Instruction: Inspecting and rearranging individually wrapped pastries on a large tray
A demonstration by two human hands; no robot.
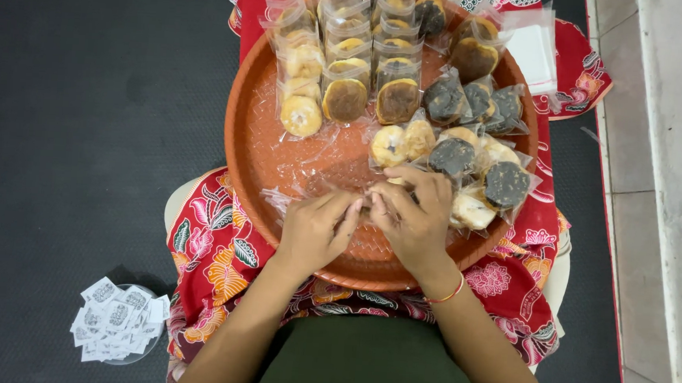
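Head view: looks down on a round orange tray [249, 146] resting on a red flowered cloth [211, 254] over the lap. Finds the left hand [316, 233] and right hand [412, 215] meeting at the near middle of the tray, fingers curled in and pinching a small clear packet [368, 205] from either side. Cannot make out what is inside it, being mostly hidden under the fingertips. Shows a red bracelet [449, 293] on the right wrist.

Reads, as a judgement, as closing or pressing down the mouth of one wrapped piece. Calls for a steady two-handed pinch, then a free spot among the finished ones. Notes rows of bagged pale and brown cookies [345, 97] along the far half, overlapping neatly. Notes a looser cluster of dark and light wrapped cookies [454, 155] just beyond and right of the right hand, nearly touching its knuckles.

Leaves bare tray floor on the left, between the left hand and the rim, with loose clear film lying there. Offers little room on the right, crowded up to the rim. Places a stack of empty clear bags [533, 49] off the far right edge, and a bowl of small printed paper slips [116, 320] well apart on the dark mat [85, 121] to the left. Ends at a pale tiled border [672, 196] on the right.
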